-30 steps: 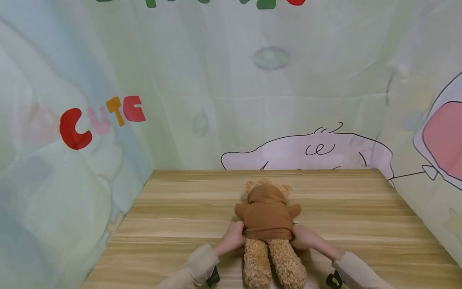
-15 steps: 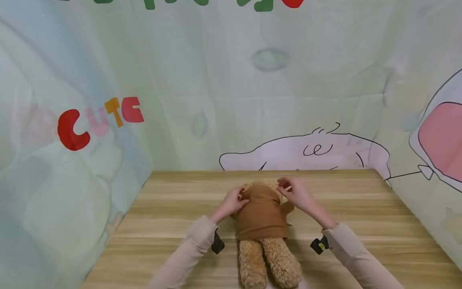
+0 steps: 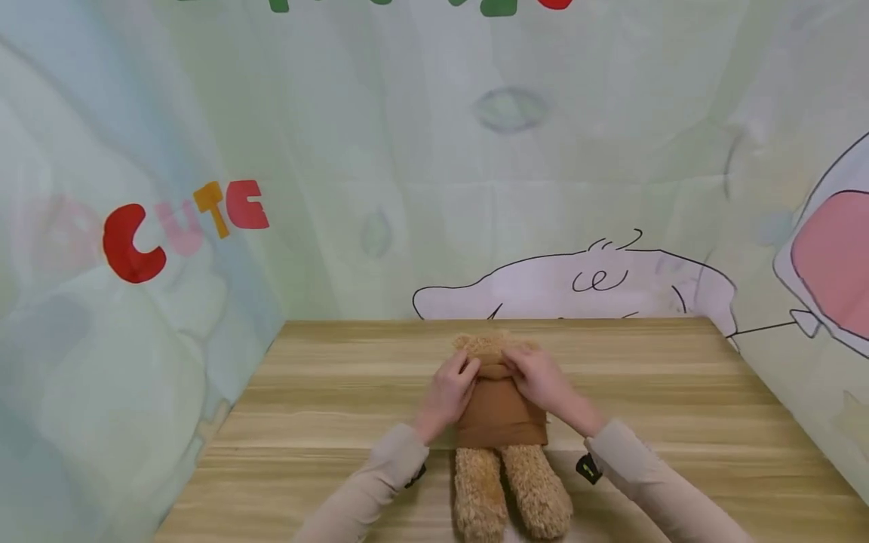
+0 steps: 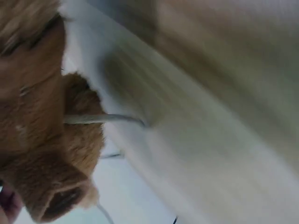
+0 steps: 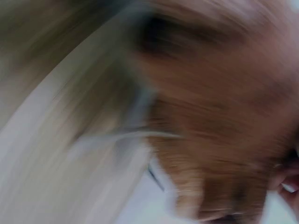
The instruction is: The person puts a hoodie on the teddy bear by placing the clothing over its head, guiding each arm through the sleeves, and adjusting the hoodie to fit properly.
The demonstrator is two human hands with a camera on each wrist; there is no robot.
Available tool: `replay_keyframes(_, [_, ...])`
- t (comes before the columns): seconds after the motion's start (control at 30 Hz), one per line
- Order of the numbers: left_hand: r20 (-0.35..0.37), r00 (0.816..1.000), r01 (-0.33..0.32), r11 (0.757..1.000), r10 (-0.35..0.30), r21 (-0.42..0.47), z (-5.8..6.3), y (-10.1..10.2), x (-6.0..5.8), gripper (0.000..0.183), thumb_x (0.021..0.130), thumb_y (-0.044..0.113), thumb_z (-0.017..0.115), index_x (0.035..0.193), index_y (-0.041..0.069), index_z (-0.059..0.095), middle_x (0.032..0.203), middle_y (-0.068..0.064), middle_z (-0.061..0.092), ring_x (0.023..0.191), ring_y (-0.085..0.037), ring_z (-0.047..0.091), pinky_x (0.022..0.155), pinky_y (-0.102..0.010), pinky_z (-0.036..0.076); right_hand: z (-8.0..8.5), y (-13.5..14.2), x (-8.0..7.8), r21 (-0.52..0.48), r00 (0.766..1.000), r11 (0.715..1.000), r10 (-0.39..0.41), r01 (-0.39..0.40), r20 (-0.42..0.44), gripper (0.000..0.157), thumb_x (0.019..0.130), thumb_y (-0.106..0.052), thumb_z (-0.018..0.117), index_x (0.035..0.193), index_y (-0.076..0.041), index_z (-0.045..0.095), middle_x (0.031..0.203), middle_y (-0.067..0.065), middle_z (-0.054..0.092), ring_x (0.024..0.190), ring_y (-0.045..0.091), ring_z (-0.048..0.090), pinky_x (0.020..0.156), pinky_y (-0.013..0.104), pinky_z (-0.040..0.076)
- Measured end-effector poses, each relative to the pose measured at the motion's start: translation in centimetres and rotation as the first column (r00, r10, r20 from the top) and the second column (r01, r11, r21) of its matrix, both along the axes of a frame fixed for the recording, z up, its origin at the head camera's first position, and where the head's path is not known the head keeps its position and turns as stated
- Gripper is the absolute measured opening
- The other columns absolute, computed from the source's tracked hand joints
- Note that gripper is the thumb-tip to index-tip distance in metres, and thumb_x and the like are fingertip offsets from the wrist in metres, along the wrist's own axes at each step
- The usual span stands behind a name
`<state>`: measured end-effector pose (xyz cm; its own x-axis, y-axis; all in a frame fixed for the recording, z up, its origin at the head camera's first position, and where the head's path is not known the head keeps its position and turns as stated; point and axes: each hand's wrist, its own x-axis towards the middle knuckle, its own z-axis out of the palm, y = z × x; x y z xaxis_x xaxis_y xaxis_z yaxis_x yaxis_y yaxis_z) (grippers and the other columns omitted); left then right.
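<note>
A plush teddy bear (image 3: 480, 490) lies on the table with its furry legs toward me, wearing a brown hoodie (image 3: 501, 418). My left hand (image 3: 448, 388) pinches the left side of the hood (image 3: 494, 369), and my right hand (image 3: 539, 377) pinches its right side. Curly fur of the head shows above the hood's edge. In the left wrist view the hoodie (image 4: 30, 112) fills the left, with an open sleeve end (image 4: 63, 200) and a pale cord (image 4: 105, 119); fingers (image 4: 10, 203) show at the corner. The right wrist view is blurred, with the hoodie (image 5: 224, 107) across it.
The wood-grain table (image 3: 326, 392) extends on both sides of the bear. A printed cloth (image 3: 380, 151) with letters and a cartoon animal hangs behind and at the sides. Small dark wrist cameras (image 3: 588, 468) sit under both sleeves.
Both hands moved from the hoodie's lower sides up to the head, then inward onto the hood. The hood now sits lower and folded, baring more fur on the head.
</note>
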<state>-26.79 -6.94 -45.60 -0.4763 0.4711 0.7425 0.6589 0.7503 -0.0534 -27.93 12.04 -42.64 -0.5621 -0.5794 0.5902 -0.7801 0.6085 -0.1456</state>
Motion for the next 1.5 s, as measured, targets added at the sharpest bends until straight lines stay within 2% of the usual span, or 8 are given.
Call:
replay_keyframes(0.13, [-0.171,0.985,-0.045,0.996,0.031,-0.078,0.0,0.0,-0.1,0.023,0.093,0.005,0.036,0.097,0.006,0.059,0.091,-0.013,0.051,0.073,-0.020,0.053,0.065,-0.030,0.047,-1.3,0.4,0.2,0.077,0.964,0.997,-0.009,0.031,-0.265,0.027,0.071,0.003,0.062,0.093,-0.008,0.053,0.077,0.005,0.063,0.055,0.015,0.056,0.045,0.023,0.041])
replay_keyframes(0.53, [-0.075,0.989,0.107,0.973,-0.125,-0.204,1.1,0.5,1.3,0.014,0.085,0.004,0.051,0.093,0.011,0.060,0.092,-0.006,0.055,0.084,-0.017,0.053,0.070,-0.028,0.047,-1.1,1.9,0.3,0.066,0.961,0.979,0.203,-0.193,-0.187,0.030,0.066,-0.001,0.072,0.089,-0.012,0.057,0.081,0.000,0.050,0.067,0.009,0.044,0.056,0.021,0.041])
replay_keyframes(0.67, [0.039,0.995,0.101,0.980,-0.096,-0.172,1.5,1.2,1.4,0.027,0.076,0.000,0.060,0.100,0.014,0.062,0.095,-0.004,0.057,0.089,-0.018,0.055,0.070,-0.028,0.049,-1.2,1.5,0.5,0.062,0.952,0.988,0.154,-0.142,-0.266,0.007,0.085,-0.009,0.052,0.088,-0.014,0.055,0.075,0.001,0.043,0.051,0.005,0.029,0.044,0.016,0.028])
replay_keyframes(0.83, [0.059,0.993,0.112,0.980,-0.104,-0.162,0.9,1.0,1.0,0.027,0.081,0.000,0.057,0.105,0.013,0.059,0.100,-0.010,0.053,0.085,-0.018,0.055,0.071,-0.028,0.049,-2.2,1.3,0.6,0.000,0.936,1.000,0.020,-0.022,-0.351,0.038,0.097,-0.018,0.020,0.088,-0.017,0.057,0.072,0.005,0.038,0.052,0.006,0.026,0.043,0.015,0.022])
replay_keyframes(1.0, [0.109,0.985,0.138,0.988,-0.130,-0.073,-0.2,-0.3,0.8,0.024,0.085,-0.001,0.052,0.108,0.008,0.057,0.098,-0.013,0.050,0.081,-0.017,0.052,0.068,-0.026,0.047,-2.4,2.5,0.7,0.003,0.979,0.996,0.087,-0.088,-0.186,0.014,0.092,-0.006,0.044,0.093,-0.012,0.057,0.081,0.004,0.044,0.068,0.011,0.040,0.052,0.020,0.036])
replay_keyframes(1.17, [0.286,0.931,0.186,0.970,-0.225,0.157,-0.3,-1.4,1.2,0.025,0.084,0.000,0.055,0.109,0.003,0.055,0.097,-0.009,0.053,0.088,-0.018,0.053,0.072,-0.026,0.048,-3.0,4.1,0.9,-0.050,0.985,0.984,0.170,-0.171,-0.033,0.031,0.070,0.009,0.066,0.096,-0.006,0.056,0.084,0.001,0.051,0.076,0.010,0.046,0.061,0.019,0.042])
replay_keyframes(1.33, [0.266,0.923,0.226,0.950,-0.279,0.214,-0.9,-2.1,1.4,0.021,0.081,-0.006,0.057,0.099,0.002,0.060,0.092,-0.009,0.051,0.079,-0.015,0.051,0.066,-0.019,0.045,-3.8,4.6,1.1,-0.053,0.976,0.977,0.199,-0.205,-0.091,0.024,0.072,0.010,0.062,0.084,-0.010,0.056,0.077,-0.001,0.045,0.069,0.008,0.036,0.059,0.017,0.033])
replay_keyframes(1.5, [0.519,0.781,0.060,0.869,-0.347,0.491,-1.2,-1.9,1.1,0.011,0.086,-0.005,0.050,0.090,0.000,0.059,0.095,-0.018,0.053,0.075,-0.023,0.053,0.059,-0.018,0.043,-3.8,4.2,1.0,-0.260,0.935,0.936,0.292,-0.236,0.202,0.018,0.081,0.007,0.055,0.090,-0.007,0.057,0.084,0.007,0.051,0.068,0.010,0.047,0.054,0.017,0.042])
